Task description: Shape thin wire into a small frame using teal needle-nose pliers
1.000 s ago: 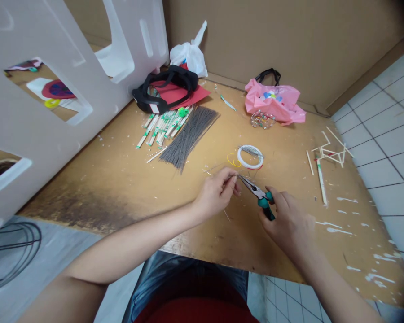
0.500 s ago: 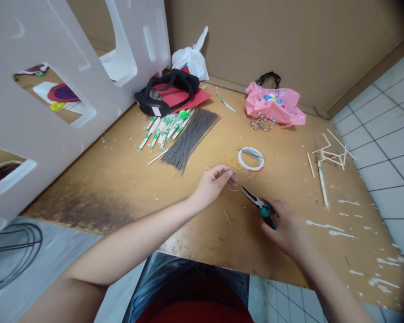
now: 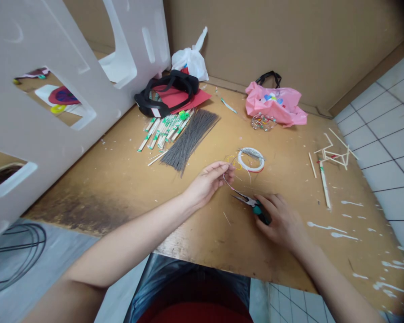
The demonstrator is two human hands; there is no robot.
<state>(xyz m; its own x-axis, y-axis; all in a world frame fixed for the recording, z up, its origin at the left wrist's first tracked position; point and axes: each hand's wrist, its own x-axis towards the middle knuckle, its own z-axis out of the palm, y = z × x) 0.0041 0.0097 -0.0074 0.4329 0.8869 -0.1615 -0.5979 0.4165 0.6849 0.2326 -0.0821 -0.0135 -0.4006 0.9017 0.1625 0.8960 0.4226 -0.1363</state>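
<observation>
My left hand pinches a thin wire between thumb and fingers, just left of a white ring of coiled wire. The wire curves down to the jaws of teal-handled needle-nose pliers, which my right hand grips low over the wooden table. Small yellow wire loops lie beside the ring.
A bundle of grey wires and paper-wrapped sticks lie behind my left hand. Farther back are a black strap on red paper, a white bag and a pink bag. A stick frame sits right. White foam panels stand left.
My right hand with the pliers has dropped lower and nearer the table. The wire between my hands now bends in a curve from my left fingers to the plier jaws.
</observation>
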